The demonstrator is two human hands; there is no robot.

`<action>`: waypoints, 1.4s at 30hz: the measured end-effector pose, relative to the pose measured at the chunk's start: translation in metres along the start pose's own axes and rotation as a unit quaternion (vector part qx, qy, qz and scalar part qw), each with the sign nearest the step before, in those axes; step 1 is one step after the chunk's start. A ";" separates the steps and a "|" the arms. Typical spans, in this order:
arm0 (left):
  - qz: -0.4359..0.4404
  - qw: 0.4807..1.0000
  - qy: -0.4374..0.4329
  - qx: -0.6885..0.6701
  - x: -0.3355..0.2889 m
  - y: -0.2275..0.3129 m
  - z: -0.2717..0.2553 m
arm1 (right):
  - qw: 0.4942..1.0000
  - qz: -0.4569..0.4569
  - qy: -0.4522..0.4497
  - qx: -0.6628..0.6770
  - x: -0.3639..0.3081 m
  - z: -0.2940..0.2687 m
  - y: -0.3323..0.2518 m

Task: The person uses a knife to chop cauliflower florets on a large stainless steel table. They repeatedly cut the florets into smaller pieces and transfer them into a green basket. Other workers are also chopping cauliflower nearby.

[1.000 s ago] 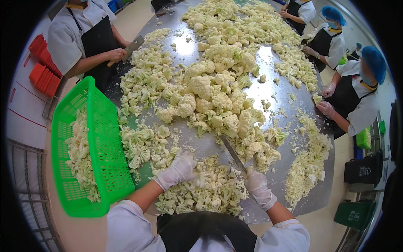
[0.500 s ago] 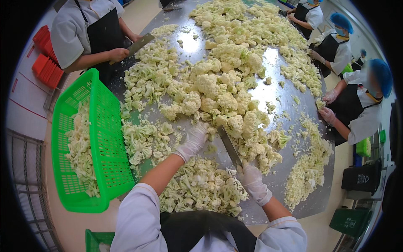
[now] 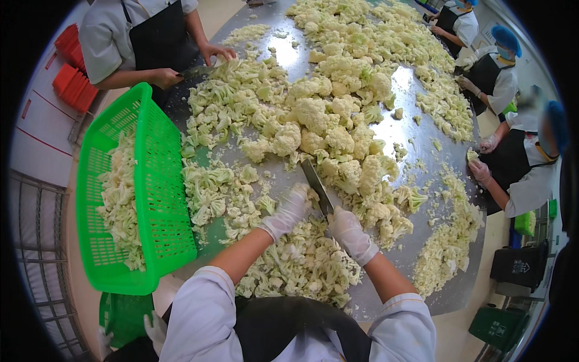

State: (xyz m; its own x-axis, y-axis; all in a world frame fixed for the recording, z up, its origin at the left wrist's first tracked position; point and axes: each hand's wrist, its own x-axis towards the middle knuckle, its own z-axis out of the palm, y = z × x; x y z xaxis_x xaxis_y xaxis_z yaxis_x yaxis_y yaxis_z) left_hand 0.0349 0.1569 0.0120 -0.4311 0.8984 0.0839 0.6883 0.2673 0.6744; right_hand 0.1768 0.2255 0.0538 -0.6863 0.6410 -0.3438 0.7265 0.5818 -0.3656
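Observation:
My right hand (image 3: 352,234), in a clear glove, grips a knife (image 3: 316,186) whose broad dark blade points away from me and slightly left. Close against the blade's left side, my gloved left hand (image 3: 291,212) has its fingers curled round a small piece of cauliflower, mostly hidden by them. Below both hands lies a heap of cut cauliflower florets (image 3: 301,265). Larger cauliflower chunks (image 3: 310,114) are piled beyond the knife tip and to its right.
A green perforated basket (image 3: 151,199) holding florets stands at the left. The metal table (image 3: 405,114) carries more cauliflower. A co-worker with a knife (image 3: 196,71) stands at far left, others along the right side. Gloved hands of another person (image 3: 155,330) show beside a green crate (image 3: 125,314) at lower left.
Both my hands and the knife have come nearer together, the knife moving left. The far-left co-worker's free hand now reaches onto the florets. Another person's gloved hands have appeared at lower left.

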 end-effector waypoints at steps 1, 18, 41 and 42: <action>0.018 1.000 0.002 0.008 -0.004 0.004 0.001 | 1.000 0.000 0.002 0.004 0.005 -0.004 -0.002; 0.018 0.997 -0.014 0.076 -0.009 -0.005 0.010 | 0.999 -0.009 -0.038 -0.007 -0.020 -0.004 0.002; -0.038 0.991 0.018 0.123 -0.245 -0.019 -0.106 | 0.972 0.008 0.215 -0.091 -0.213 0.034 0.140; -0.022 0.994 0.030 0.102 -0.248 -0.021 -0.097 | 0.971 -0.020 0.205 -0.119 -0.211 0.033 0.127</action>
State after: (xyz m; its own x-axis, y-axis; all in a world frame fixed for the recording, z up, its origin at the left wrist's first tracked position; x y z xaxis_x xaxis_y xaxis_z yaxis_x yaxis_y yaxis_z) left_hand 0.0705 -0.1058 0.0481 -0.4930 0.8637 0.1045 0.7694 0.3768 0.5157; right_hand 0.4128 0.1476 0.0509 -0.6782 0.7327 0.0573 0.7205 0.6782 -0.1446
